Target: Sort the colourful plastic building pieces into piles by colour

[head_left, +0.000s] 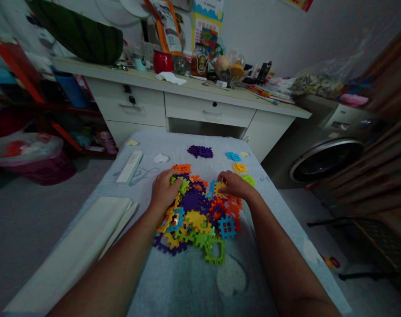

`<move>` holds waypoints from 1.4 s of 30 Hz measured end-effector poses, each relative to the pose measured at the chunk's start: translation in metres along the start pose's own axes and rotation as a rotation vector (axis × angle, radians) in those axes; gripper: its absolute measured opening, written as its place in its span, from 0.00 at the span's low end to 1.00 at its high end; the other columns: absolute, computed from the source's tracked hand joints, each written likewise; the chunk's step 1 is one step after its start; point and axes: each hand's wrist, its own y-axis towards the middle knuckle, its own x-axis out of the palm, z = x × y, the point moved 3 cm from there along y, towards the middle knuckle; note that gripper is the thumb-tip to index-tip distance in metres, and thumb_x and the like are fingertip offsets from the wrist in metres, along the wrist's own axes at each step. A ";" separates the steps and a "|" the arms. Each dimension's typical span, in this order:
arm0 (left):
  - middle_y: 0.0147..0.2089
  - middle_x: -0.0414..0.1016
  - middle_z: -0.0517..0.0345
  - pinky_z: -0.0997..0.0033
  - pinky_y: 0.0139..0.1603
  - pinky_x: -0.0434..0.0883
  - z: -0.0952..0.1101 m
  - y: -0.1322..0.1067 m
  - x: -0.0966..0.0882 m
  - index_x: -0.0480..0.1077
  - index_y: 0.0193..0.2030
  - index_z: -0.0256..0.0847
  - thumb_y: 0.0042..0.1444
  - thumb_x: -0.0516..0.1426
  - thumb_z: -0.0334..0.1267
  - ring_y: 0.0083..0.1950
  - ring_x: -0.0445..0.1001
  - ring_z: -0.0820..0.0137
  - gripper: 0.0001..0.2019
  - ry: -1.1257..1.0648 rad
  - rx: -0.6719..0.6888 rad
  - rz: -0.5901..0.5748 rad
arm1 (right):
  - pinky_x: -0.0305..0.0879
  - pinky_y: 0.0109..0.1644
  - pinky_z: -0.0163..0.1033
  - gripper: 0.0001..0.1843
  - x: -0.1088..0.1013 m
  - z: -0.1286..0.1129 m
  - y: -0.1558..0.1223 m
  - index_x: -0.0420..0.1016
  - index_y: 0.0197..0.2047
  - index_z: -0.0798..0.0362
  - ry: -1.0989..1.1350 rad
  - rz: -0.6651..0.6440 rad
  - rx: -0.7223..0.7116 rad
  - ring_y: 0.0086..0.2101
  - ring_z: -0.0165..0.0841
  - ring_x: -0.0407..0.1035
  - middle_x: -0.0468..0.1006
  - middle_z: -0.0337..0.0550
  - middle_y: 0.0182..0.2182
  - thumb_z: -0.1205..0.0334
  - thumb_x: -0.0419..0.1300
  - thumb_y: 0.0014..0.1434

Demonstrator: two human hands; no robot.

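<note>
A heap of colourful plastic interlocking building pieces lies in the middle of the cloth-covered table [193, 299]. At its left side, my left hand [163, 191] is closed on a lime-green toothed piece [184, 186], thumb across it. On the heap's right, my right hand [236, 184] has its curled fingers on a yellow piece [219, 189], beside a blue one. Purple [191, 200], orange-red [235, 204] and blue [227, 227] pieces fill the heap between and below my hands. A green square frame [215, 250] lies at its near edge.
Beyond the heap sit separate purple [200, 151], blue [233, 156], yellow [240, 167] and green [249, 179] pieces. To the left lie a white narrow box [130, 167] and a folded pale cloth [78, 246]. A cluttered white desk [207, 108] stands behind, a washing machine [322, 141] at right.
</note>
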 end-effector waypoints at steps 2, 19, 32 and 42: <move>0.47 0.77 0.54 0.59 0.59 0.66 0.000 0.000 0.000 0.75 0.42 0.44 0.53 0.54 0.44 0.53 0.72 0.61 0.14 -0.003 0.003 0.000 | 0.62 0.41 0.36 0.18 -0.001 0.000 0.000 0.73 0.45 0.53 0.001 0.015 -0.005 0.37 0.32 0.67 0.72 0.43 0.40 0.66 0.69 0.50; 0.47 0.77 0.54 0.58 0.59 0.66 0.002 0.000 -0.001 0.75 0.43 0.44 0.53 0.54 0.44 0.53 0.72 0.60 0.14 0.005 -0.008 -0.004 | 0.63 0.52 0.44 0.29 0.007 -0.011 -0.004 0.70 0.55 0.54 -0.068 -0.096 -0.048 0.48 0.41 0.66 0.68 0.51 0.49 0.61 0.69 0.50; 0.46 0.77 0.53 0.58 0.59 0.66 -0.001 0.001 0.000 0.75 0.42 0.42 0.53 0.54 0.43 0.52 0.73 0.60 0.15 -0.016 0.007 -0.004 | 0.64 0.47 0.40 0.25 0.000 -0.021 -0.001 0.74 0.51 0.59 -0.085 -0.051 -0.110 0.43 0.40 0.70 0.76 0.52 0.44 0.56 0.65 0.50; 0.47 0.77 0.53 0.58 0.59 0.66 0.000 0.001 0.000 0.75 0.43 0.42 0.53 0.53 0.43 0.52 0.72 0.60 0.15 0.004 -0.003 -0.003 | 0.63 0.38 0.35 0.25 -0.011 -0.024 -0.008 0.74 0.52 0.57 0.059 -0.088 -0.024 0.37 0.36 0.72 0.80 0.49 0.41 0.56 0.62 0.51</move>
